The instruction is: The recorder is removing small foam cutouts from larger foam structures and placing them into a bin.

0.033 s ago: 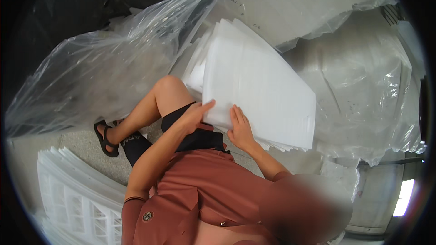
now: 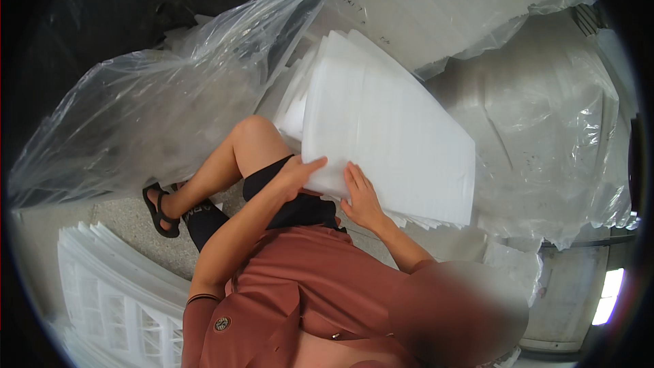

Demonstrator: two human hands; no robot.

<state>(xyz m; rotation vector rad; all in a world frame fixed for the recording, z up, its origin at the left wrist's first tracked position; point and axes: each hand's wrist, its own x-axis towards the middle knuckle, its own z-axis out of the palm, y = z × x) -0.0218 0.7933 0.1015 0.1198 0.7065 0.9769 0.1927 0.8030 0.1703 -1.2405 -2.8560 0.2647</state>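
While both hands sit on the stack of white foam sheets point(image 2: 388, 129), nothing reads as moving: edges are sharp, no blur, so I judge the stack is being steadied, not lifted.

- Left hand point(image 2: 300, 174): closed on the stack's near-left corner, thumb on top, fingers under the edge.
- Right hand point(image 2: 361, 201): open, flat, fingers spread on the top sheet by the near edge. No grip.
- Stack: tilted, near edge at the lap, beside the raised bare knee point(image 2: 252, 133). No bench; sandal point(image 2: 160, 211) on the concrete floor point(image 2: 129, 228).
- Floor, near-left: pile of white moulded foam panels point(image 2: 116, 300), unbagged.
- Left: clear plastic bag point(image 2: 150, 116), open and crumpled, more white sheets at its mouth.
- Right, far: second clear bag point(image 2: 545, 129) over pale foam; contents unclear.
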